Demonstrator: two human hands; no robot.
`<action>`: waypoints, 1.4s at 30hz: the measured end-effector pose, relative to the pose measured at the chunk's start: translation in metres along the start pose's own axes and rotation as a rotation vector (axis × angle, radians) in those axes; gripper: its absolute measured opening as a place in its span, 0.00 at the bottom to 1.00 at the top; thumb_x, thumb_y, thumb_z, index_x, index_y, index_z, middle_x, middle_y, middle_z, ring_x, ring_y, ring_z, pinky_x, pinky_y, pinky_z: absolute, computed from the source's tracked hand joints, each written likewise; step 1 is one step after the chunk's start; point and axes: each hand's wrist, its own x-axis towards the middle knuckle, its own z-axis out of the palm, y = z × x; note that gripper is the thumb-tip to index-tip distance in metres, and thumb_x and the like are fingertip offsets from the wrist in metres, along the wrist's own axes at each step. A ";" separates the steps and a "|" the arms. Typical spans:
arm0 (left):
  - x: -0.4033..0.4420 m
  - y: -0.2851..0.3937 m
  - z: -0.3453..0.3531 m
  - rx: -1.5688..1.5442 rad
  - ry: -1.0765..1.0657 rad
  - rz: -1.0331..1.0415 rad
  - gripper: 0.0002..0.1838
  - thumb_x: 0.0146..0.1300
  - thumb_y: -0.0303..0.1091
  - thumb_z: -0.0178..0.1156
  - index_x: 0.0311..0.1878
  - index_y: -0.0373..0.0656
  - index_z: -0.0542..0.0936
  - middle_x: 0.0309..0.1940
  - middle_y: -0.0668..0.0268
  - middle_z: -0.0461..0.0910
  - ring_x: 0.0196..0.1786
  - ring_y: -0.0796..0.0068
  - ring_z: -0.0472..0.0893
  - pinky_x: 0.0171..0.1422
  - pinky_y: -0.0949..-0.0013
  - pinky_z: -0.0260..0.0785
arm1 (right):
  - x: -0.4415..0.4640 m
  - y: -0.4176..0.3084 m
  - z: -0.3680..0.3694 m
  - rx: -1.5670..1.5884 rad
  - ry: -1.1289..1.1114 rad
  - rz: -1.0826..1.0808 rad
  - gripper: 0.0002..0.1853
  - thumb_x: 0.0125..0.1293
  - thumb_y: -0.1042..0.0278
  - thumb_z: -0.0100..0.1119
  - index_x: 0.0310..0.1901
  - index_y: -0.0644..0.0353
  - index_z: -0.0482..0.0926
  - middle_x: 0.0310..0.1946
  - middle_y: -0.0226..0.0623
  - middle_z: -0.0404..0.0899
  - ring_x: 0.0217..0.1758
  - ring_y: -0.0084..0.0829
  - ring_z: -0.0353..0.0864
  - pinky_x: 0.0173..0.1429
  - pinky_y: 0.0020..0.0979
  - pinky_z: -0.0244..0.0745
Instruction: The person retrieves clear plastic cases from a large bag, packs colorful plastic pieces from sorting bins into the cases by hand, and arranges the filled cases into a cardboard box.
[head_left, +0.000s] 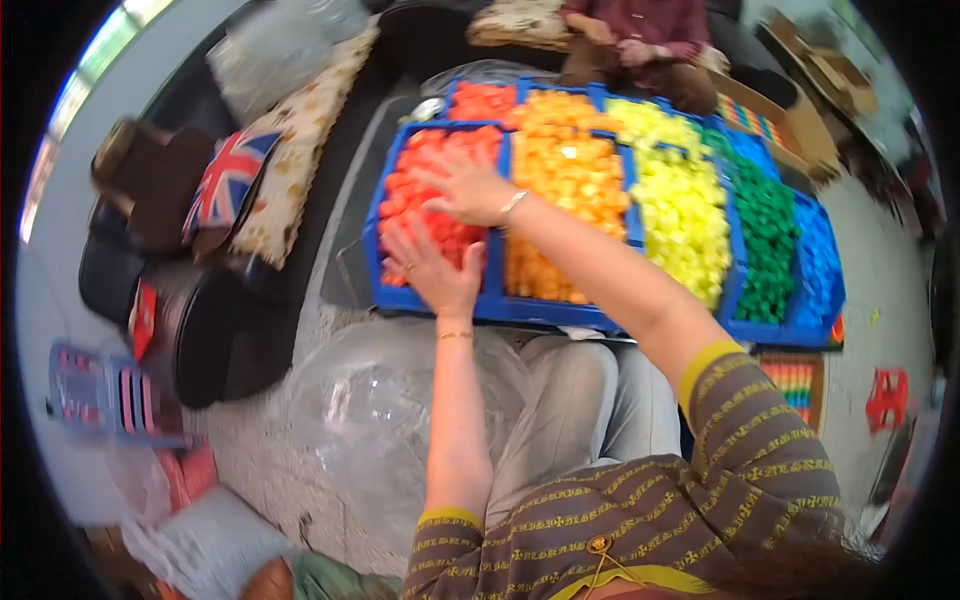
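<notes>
Blue plastic bins [590, 318] stand side by side in front of me, sorted by colour. Both hands are over the bin of small red plastic pieces [400, 170], whose exact kind I cannot make out. My left hand [432, 268] lies at the near part of the red heap, fingers spread. Slightly farther in, my right hand [472, 190] reaches across from the right with its fingers apart, a little blurred. Neither hand shows a piece in its grasp. Beside the red are orange pieces [560, 200], yellow pieces [680, 215], green pieces [765, 240] and blue pieces [818, 260].
Across the bins sits another person [640, 40]. An open carton with coloured rows [750, 120] is at the far right; another box of coloured rows [790, 385] lies near my right side. Clear plastic bag [400, 410] covers the floor by my legs. A red stool [887, 400] stands right.
</notes>
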 end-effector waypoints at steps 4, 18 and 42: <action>-0.002 0.003 0.004 0.099 -0.015 0.053 0.51 0.57 0.64 0.59 0.77 0.46 0.52 0.76 0.44 0.47 0.78 0.41 0.44 0.74 0.33 0.36 | 0.001 0.003 -0.014 0.048 0.037 -0.009 0.33 0.67 0.39 0.49 0.70 0.43 0.64 0.75 0.42 0.54 0.77 0.51 0.51 0.71 0.67 0.44; -0.036 0.079 -0.009 -0.308 0.157 0.138 0.55 0.63 0.63 0.56 0.76 0.36 0.39 0.77 0.43 0.33 0.79 0.47 0.38 0.79 0.46 0.31 | -0.347 0.175 -0.222 -0.247 0.794 0.675 0.14 0.61 0.60 0.65 0.44 0.60 0.83 0.46 0.42 0.83 0.52 0.43 0.79 0.58 0.40 0.72; -0.195 0.428 0.092 -0.360 -0.611 0.621 0.67 0.46 0.70 0.65 0.76 0.34 0.41 0.77 0.44 0.36 0.79 0.42 0.36 0.78 0.40 0.32 | -0.457 0.201 -0.222 -0.319 0.271 0.610 0.30 0.61 0.40 0.60 0.63 0.42 0.74 0.69 0.38 0.63 0.73 0.47 0.57 0.74 0.64 0.38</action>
